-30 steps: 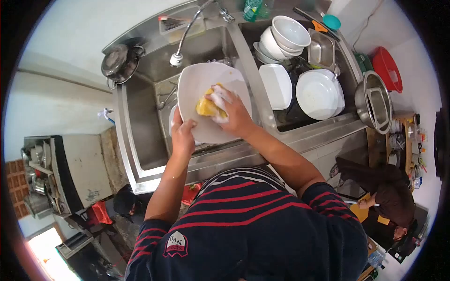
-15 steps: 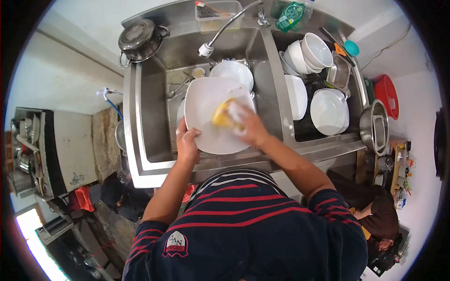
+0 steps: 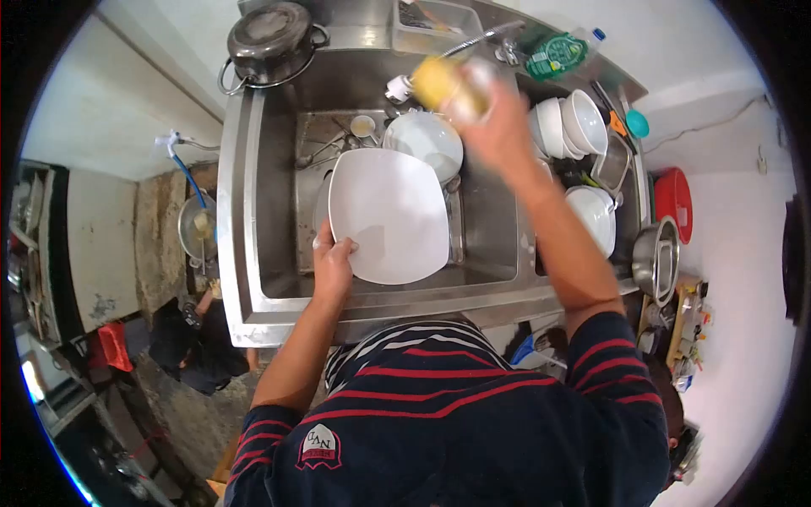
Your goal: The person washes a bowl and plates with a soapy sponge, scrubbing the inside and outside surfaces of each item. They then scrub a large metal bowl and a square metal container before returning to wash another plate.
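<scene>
A square white plate (image 3: 389, 215) is tilted over the left sink basin. Its lower left edge is gripped by my left hand (image 3: 334, 266), with the thumb on the upper face. My right hand (image 3: 498, 122) is raised near the faucet, blurred, and closed on a yellow sponge (image 3: 448, 84); some white foam seems to be on it. Beneath and behind the held plate, a round white plate (image 3: 427, 139) lies in the basin beside a small cup (image 3: 362, 127) and several spoons (image 3: 317, 156).
A dark pot (image 3: 270, 42) sits on the back left corner. White bowls (image 3: 583, 122) and plates (image 3: 594, 220) fill the right basin. Behind are a plastic tub (image 3: 431, 34) and a green bottle (image 3: 557, 57). Another person (image 3: 198, 342) is at the lower left.
My right hand has lifted off the plate with the sponge and moved up and to the right. My left hand still holds the plate. The view has shifted slightly.
</scene>
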Demonstrator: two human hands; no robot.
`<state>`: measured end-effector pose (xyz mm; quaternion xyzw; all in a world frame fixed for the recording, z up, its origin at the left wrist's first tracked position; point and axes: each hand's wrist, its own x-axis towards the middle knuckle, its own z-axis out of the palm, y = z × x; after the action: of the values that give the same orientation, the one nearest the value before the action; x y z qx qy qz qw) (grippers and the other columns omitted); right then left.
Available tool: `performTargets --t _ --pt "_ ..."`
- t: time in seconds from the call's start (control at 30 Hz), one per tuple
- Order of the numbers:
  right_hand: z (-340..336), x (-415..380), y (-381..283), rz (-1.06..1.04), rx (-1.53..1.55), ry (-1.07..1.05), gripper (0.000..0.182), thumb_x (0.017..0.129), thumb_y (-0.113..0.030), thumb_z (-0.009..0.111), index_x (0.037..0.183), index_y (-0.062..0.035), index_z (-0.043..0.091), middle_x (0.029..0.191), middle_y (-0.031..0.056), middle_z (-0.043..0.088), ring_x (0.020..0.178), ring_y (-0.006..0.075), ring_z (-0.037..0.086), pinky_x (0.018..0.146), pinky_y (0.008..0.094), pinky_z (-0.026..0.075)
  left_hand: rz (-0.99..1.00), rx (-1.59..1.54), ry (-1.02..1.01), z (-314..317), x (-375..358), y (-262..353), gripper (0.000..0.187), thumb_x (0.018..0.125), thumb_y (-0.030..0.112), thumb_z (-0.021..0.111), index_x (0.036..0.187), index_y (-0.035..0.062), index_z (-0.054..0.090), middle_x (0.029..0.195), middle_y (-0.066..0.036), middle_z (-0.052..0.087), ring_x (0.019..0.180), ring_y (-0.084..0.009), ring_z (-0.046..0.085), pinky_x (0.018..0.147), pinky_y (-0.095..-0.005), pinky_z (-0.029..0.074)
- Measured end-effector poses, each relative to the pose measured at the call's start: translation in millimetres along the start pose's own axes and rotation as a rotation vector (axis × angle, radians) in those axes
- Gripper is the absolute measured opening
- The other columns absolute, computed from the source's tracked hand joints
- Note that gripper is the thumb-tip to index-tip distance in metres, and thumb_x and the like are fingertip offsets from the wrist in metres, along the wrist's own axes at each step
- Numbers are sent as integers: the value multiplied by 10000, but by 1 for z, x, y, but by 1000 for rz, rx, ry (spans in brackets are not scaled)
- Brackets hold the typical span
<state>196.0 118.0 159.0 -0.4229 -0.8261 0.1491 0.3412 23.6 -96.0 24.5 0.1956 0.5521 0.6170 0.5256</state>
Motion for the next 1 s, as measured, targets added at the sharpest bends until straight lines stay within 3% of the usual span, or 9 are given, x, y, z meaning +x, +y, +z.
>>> performTargets --t 0.13,0.2,0.3,0.4,0.5,0.73,0.83,0.9,1.0 --pt "-2 150 34 48 -505 -110 455 670 -279 741 1002 15 643 949 217 663 891 365 635 767 392 508 54 -10 27 -7 1 5 475 683 13 449 1145 -43 543 949 -92 608 853 -165 549 772 -274 442" --pt "19 213 70 78 -735 -466 433 627 -304 745 893 34 696 837 223 682 813 356 656 717 407 523 65 18 42 -9 4 7 476 681 15 454 1144 -47 542 950 -93 610 856 -167 553 779 -278 443" --pt "62 242 98 208 -766 -815 476 623 -280 749 1010 -12 684 951 185 693 869 311 675 762 408 526 87 74 43 -14 7 9 492 677 18 464 1158 -51 535 974 -96 612 881 -168 556 805 -284 443" --pt "98 260 128 60 -866 -939 444 593 -252 718 947 15 701 943 185 699 854 322 678 740 420 530 95 30 64 -12 8 10 524 676 17 473 1193 -52 519 1024 -100 607 926 -166 553 844 -286 437" --pt "109 258 126 112 -988 -989 476 663 -252 680 1097 -57 681 1080 157 676 958 323 656 817 432 506 61 -41 64 -13 7 12 554 677 15 475 1227 -49 503 1063 -99 596 961 -164 545 870 -282 429" --pt "108 269 142 102 -959 -1014 479 654 -235 674 1098 -55 679 1055 171 680 938 322 658 794 423 512 48 -51 -1 -15 9 8 545 687 27 473 1226 -45 502 1054 -88 589 965 -164 540 864 -285 430" --pt "86 274 115 113 -889 -1032 488 628 -284 718 1036 -17 686 1001 199 687 920 314 669 782 402 513 46 -53 10 -12 7 10 534 680 32 475 1208 -44 507 1036 -89 589 939 -160 537 847 -284 433" --pt "78 269 102 149 -902 -918 399 622 -299 727 839 36 709 839 225 687 817 349 665 720 422 529 54 -58 -2 -12 8 6 534 675 31 475 1202 -44 509 1027 -91 590 925 -159 535 838 -282 434" --pt "66 252 81 79 -958 -779 371 646 -250 689 896 22 713 907 222 689 866 345 666 754 417 530 52 -30 -1 -9 8 12 534 665 29 474 1192 -44 512 1010 -93 590 904 -160 531 825 -279 435"
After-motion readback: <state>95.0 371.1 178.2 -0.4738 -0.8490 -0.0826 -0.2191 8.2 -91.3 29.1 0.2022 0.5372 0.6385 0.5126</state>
